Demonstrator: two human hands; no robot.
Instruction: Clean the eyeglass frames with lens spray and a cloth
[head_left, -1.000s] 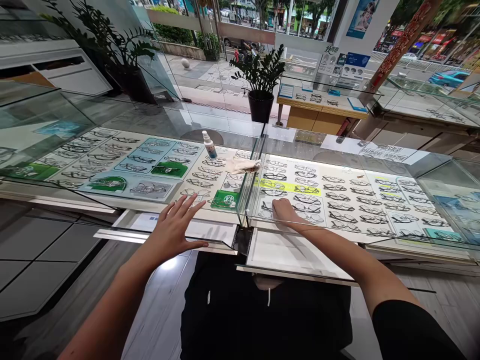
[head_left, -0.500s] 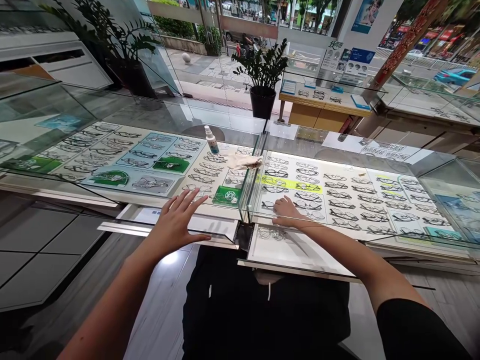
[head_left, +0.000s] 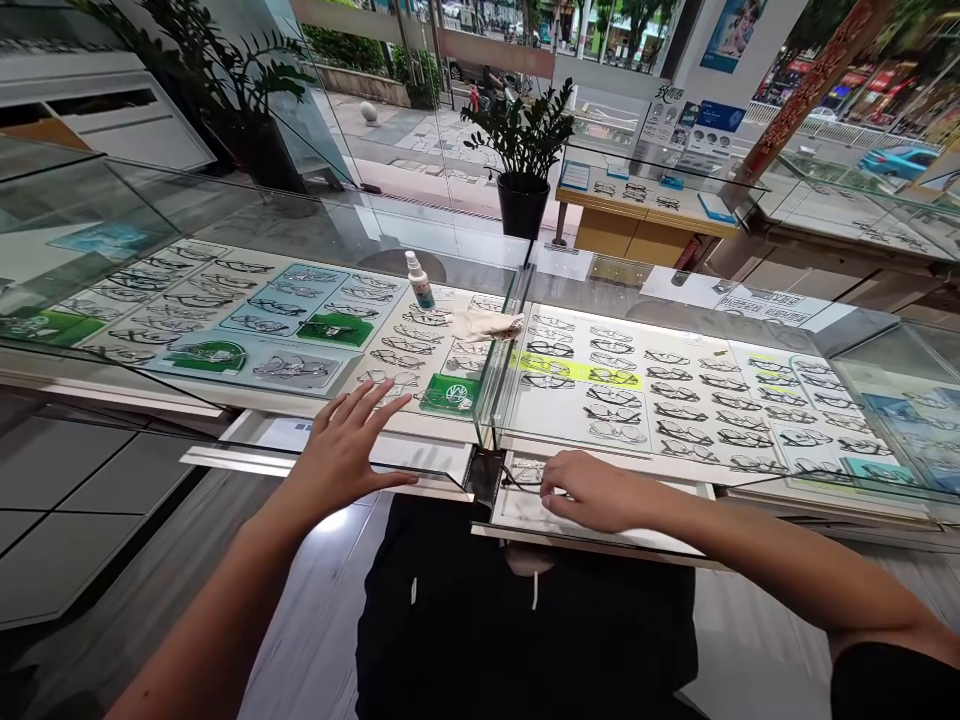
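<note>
My right hand is closed on a pair of dark-framed glasses, low over the pulled-out white drawer of the right showcase. Part of the glasses pokes out left of my fingertips; the rest is hidden by the hand. Just behind them in the drawer, a thin clear-framed pair shows in part. On the left side, my left hand has its fingers spread, palm down, holding nothing, by the front edge of the left showcase. Rows of glasses lie inside the right showcase.
A spray bottle and a crumpled beige cloth are near the join of the two glass showcases. A green display card lies left of the join. Another drawer juts out at left. A potted plant stands behind.
My right hand has come out from the display rows and down over the drawer, with glasses in it. The nearest left spot in those rows is bare now. My left hand stays spread.
</note>
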